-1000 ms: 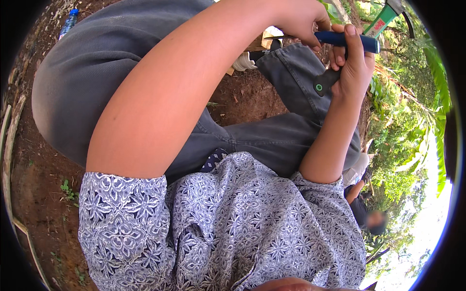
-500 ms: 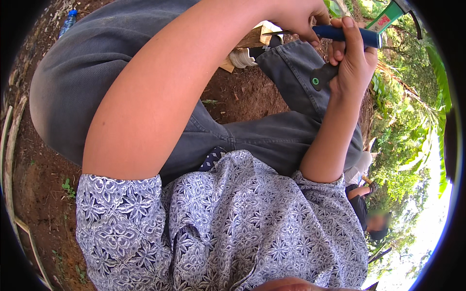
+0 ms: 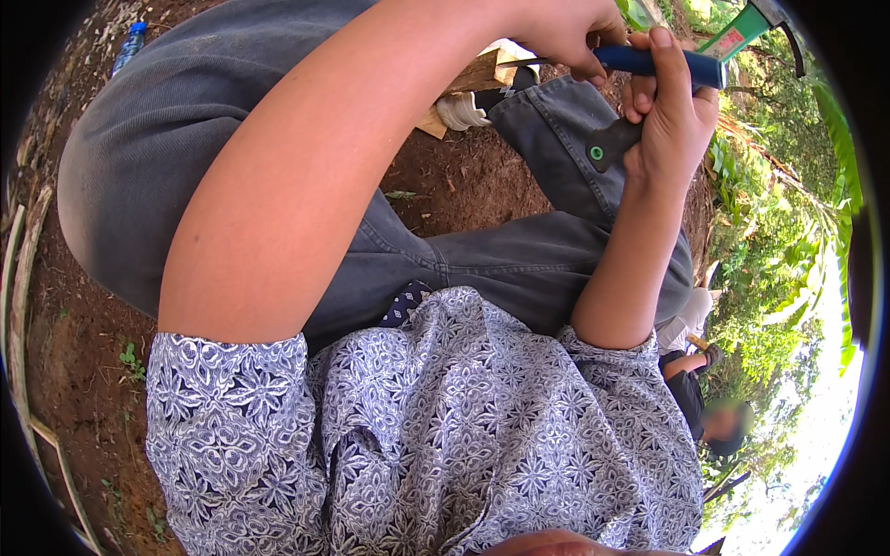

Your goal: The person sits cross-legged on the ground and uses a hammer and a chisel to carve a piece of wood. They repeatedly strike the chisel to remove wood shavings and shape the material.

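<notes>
My left hand (image 3: 570, 32) reaches in from the left and pinches a blue-handled chisel (image 3: 649, 62) where the handle meets the thin dark blade. The chisel lies nearly level, its blade pointing left to a wooden block (image 3: 487, 70); whether the tip cuts in cannot be told. My right hand (image 3: 681, 125) is closed around the black grip of a hammer (image 3: 735, 31). The hammer's green shaft rises to a head partly cut off at the upper right. One finger of my right hand lies across the chisel's blue handle. The grip's end shows a green ring.
My legs in dark grey trousers (image 3: 167, 157) are bent around reddish soil (image 3: 464, 190). A shoe (image 3: 461, 113) stands against the wood. A plastic bottle (image 3: 130, 46) and long sticks (image 3: 23, 278) lie at the left. Another person (image 3: 691, 380) is at the right, among green plants (image 3: 769, 269).
My right hand has shifted slightly left with the hammer, its grip end moving left and a little down. The chisel has moved slightly left; my left hand keeps its pinch.
</notes>
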Demonstrator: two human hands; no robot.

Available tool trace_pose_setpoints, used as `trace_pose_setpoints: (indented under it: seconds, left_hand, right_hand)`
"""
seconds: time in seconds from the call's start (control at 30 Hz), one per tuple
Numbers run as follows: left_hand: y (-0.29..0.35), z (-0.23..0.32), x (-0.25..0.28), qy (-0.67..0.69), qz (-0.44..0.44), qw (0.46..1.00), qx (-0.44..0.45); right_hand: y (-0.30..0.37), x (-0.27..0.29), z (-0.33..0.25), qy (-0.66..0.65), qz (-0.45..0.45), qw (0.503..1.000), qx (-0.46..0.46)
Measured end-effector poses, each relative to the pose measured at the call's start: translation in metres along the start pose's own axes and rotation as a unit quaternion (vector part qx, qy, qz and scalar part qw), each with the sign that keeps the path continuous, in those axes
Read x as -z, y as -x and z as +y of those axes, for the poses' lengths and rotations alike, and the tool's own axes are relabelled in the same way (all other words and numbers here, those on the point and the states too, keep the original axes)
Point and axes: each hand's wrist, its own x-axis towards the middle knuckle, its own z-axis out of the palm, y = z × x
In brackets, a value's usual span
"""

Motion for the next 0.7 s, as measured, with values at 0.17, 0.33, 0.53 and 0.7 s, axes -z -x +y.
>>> trace_pose_setpoints:
  seconds: [0.17, 0.33, 0.53, 0.7]
  left_hand:
    - [0.002, -0.002, -0.003, 0.027, 0.008, 1.0, -0.01]
    - [0.002, -0.003, -0.006, 0.026, 0.019, 0.999, -0.016]
    - [0.002, 0.001, -0.004, 0.034, -0.005, 0.999, 0.012]
    - [0.002, 0.001, -0.004, 0.035, -0.002, 0.999, 0.009]
  right_hand:
    - [-0.001, 0.003, 0.001, 0.003, -0.013, 1.0, 0.001]
    - [0.002, -0.003, -0.002, 0.006, -0.004, 1.0, 0.003]
    - [0.002, -0.002, -0.001, 0.007, 0.006, 1.0, -0.001]
    - [0.003, -0.004, -0.001, 0.002, 0.005, 1.0, 0.003]
